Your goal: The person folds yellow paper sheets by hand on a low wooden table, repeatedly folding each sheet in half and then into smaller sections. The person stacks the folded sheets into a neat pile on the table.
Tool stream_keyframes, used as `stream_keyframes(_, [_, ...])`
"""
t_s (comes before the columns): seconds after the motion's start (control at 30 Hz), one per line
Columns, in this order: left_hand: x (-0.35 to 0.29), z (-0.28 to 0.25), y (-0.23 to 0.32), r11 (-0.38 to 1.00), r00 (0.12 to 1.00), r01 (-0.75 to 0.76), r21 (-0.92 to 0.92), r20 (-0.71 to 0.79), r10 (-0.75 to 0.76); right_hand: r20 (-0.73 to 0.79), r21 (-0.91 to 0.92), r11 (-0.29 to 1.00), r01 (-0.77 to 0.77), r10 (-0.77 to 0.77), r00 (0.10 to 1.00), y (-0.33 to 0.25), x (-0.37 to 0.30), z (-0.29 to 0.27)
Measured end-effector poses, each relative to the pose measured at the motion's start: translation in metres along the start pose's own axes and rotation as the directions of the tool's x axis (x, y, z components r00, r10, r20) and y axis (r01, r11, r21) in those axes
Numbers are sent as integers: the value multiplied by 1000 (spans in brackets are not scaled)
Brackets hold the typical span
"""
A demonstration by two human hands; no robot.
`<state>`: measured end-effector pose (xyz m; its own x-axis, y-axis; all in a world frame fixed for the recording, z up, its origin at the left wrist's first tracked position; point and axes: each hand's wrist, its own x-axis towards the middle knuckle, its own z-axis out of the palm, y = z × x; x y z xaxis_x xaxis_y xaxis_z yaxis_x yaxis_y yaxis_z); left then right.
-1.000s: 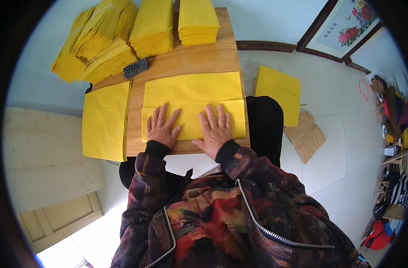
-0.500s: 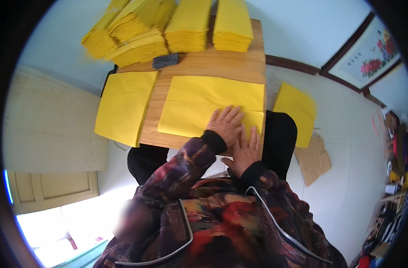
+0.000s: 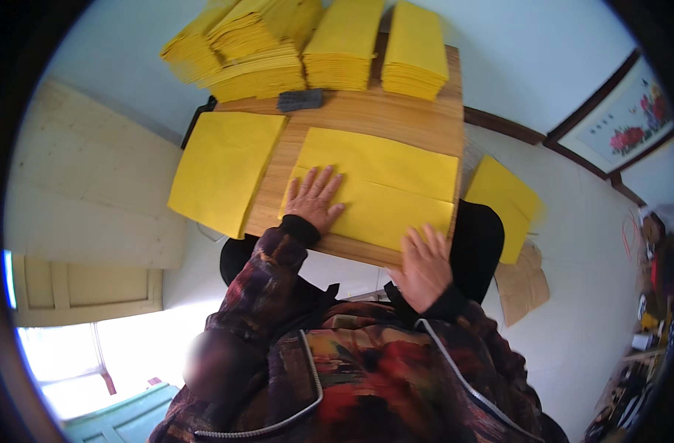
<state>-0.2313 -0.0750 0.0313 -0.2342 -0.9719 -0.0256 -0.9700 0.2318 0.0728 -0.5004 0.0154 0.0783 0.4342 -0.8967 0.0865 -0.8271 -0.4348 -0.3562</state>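
A yellow paper sheet [image 3: 381,162], with a lengthwise crease or folded edge across its middle, lies near the front of the wooden table [image 3: 418,114]. Flat on its left end rests my left hand [image 3: 316,199], fingers spread. At the sheet's near right corner is my right hand [image 3: 424,269], fingers stretched out and slightly blurred; its fingertips overlap the sheet's edge. Neither hand holds anything. To the left, a pile of yellow paper [image 3: 226,166] reaches past the table's left edge.
Several folded yellow paper stacks [image 3: 414,52] line the table's far side, with a dark grey cloth-like bundle [image 3: 300,100] before them. Right of the table are more yellow paper [image 3: 503,207] and a brown cardboard piece [image 3: 525,284]. A framed flower picture [image 3: 625,118] leans by the wall.
My left hand has slid from the sheet's right part to its left end. The right hand has shifted slightly nearer to me, and the hands are now apart. The view has shifted a little.
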Motion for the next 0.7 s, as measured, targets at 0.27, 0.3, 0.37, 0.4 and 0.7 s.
stream_keyframes(0.27, [4,1,-1,1000,1000,-9,23,-20,9,-55,105,994,-7,13,998,-43,117,71])
stream_keyframes(0.3, [2,2,-1,1000,999,-17,19,-49,18,-108,73,997,-4,12,994,-36,112,72])
stream_keyframes(0.37, [-1,6,-2,1000,998,-21,10,-67,21,-73,25,996,-90,91,993,-11,90,66])
stream_keyframes(0.4, [0,8,-3,1000,998,-15,7,-68,15,-113,41,993,-113,117,987,5,76,60])
stream_keyframes(0.7, [2,1,-2,999,1000,31,-29,4,-31,-134,81,926,-370,377,916,87,19,24])
